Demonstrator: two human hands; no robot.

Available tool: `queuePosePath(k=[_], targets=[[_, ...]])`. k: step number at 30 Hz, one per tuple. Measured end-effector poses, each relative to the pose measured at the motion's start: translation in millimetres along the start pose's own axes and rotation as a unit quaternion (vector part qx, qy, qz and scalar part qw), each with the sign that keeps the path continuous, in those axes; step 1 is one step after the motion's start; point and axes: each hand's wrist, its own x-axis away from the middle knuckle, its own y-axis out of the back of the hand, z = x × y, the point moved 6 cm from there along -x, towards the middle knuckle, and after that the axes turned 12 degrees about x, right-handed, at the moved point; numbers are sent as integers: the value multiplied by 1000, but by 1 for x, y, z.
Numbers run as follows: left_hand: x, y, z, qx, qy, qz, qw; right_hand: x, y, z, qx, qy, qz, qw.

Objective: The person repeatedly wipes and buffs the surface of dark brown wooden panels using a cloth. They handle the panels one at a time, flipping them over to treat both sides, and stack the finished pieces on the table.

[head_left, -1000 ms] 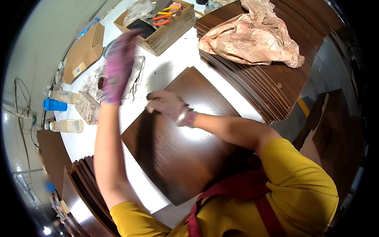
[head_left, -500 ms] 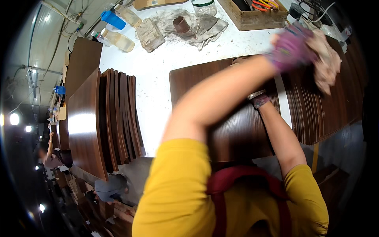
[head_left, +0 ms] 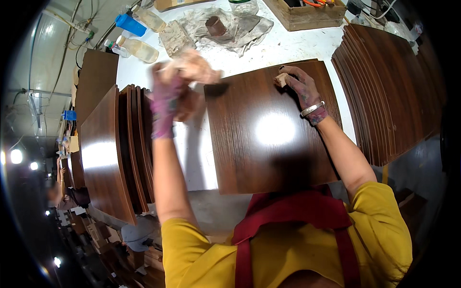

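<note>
One wood-grain panel (head_left: 245, 105) lies on the white table (head_left: 297, 45); near its far-left corner the blurred left hand (head_left: 166, 96) seems closed on a stained rag (head_left: 196, 67); the right hand (head_left: 301, 85) curls its fingers around a small tan piece (head_left: 281, 79).

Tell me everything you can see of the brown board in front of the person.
The board is a flat, dark-brown, four-sided panel with streaky, wood-like grain. Its glossy top throws back a bright patch of light. It lies flat on the white table, between a left stack and a right stack of similar panels. The right hand seems to rest near its far right corner.
</note>
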Motion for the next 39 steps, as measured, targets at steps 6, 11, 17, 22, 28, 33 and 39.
queuePosePath(k=[6, 11, 17, 22, 28, 33, 39], targets=[[-3, -85, 108, -178, -68, 100, 977, 1, 2, -3, -1, -13, -18, 1000], [-52, -47, 141, 358, 145, 16, 922, -2, -4, 3, 5, -20, -25, 999], [-85, 15, 150, 644, 156, -54, 747, -1, -1, -4, 24, -18, -23, 999], [-73, 8, 93, 567, 131, -20, 813, 0, -3, -3, 25, -11, -15, 1000], [-9, -22, 60, -417, -74, 125, 897, 0, -5, -2, 37, -21, -11, 999], [36, -51, 66, -468, -209, 196, 836, 2, -4, -5, 44, -18, -17, 999], [-18, -43, 69, -485, -166, 143, 846, 0, -9, -7, 27, -15, -15, 999]])
